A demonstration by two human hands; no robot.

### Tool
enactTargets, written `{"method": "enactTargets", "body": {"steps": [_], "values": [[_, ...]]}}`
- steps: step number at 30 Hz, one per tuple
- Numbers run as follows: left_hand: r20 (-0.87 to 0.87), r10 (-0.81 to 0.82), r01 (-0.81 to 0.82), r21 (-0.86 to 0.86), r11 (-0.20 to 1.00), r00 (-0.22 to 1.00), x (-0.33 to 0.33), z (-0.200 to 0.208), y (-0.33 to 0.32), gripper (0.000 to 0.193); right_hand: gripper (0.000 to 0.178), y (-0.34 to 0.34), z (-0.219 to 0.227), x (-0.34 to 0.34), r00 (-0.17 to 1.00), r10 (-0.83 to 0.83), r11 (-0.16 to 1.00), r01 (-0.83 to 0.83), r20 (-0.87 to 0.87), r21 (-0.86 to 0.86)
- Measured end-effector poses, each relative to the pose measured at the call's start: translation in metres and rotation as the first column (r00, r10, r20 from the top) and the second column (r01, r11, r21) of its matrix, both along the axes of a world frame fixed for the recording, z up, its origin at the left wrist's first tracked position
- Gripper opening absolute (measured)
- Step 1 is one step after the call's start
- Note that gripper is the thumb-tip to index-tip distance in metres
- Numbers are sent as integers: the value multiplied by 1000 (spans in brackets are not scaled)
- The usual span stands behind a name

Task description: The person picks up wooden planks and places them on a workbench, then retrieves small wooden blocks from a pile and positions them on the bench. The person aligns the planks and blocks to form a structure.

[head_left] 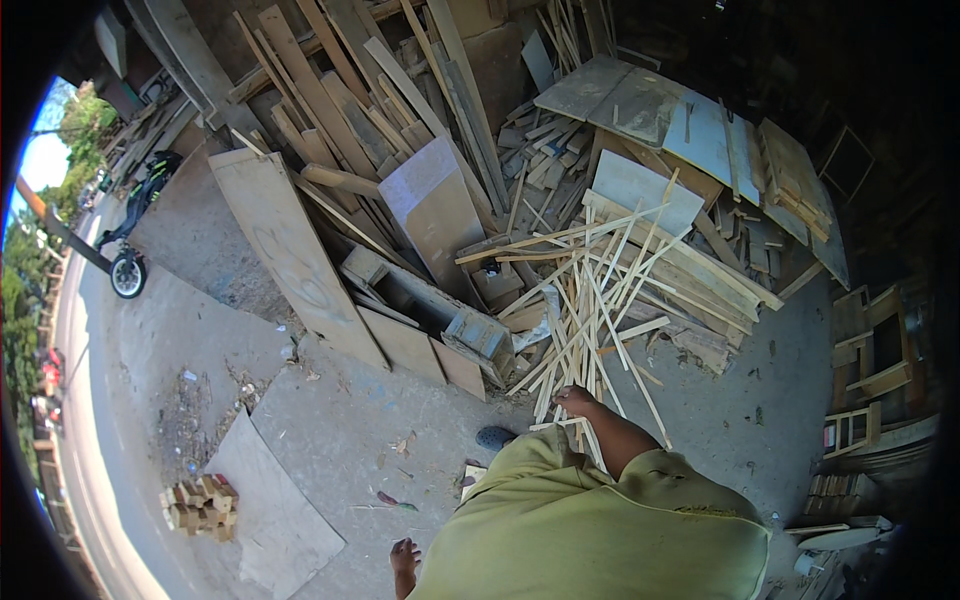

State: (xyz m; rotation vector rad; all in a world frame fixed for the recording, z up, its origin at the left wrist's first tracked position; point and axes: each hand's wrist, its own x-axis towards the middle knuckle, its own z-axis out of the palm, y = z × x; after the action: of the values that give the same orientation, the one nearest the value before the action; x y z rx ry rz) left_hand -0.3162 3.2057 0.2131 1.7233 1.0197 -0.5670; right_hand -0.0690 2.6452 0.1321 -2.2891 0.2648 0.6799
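My right hand (573, 400) reaches down to the near end of a loose heap of thin wooden strips (600, 310). Its fingers look closed around some of the strips, though their tips are hard to make out. The pale strips lie crossed in many directions and lean up against stacked boards. Off to my left side hangs my left hand (405, 558), with nothing in it and its fingers loosely apart. A dark shoe (494, 437) shows beside the strips.
Tall planks (310, 80) lean at the back left, behind a wide upright panel (295, 255). Stacked boards (690, 275) and large sheets (640, 105) stand at the right. Small wood blocks (200, 506) sit near a flat sheet (270, 520). Wooden frames (880, 345) line the far right.
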Motion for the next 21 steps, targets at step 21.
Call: {"method": "enactTargets", "body": {"steps": [21], "values": [[-216,-101,98,-26,995,971,-25,-57,2,38,35,-45,81,-96,963,-175,982,185,-204,30]]}}
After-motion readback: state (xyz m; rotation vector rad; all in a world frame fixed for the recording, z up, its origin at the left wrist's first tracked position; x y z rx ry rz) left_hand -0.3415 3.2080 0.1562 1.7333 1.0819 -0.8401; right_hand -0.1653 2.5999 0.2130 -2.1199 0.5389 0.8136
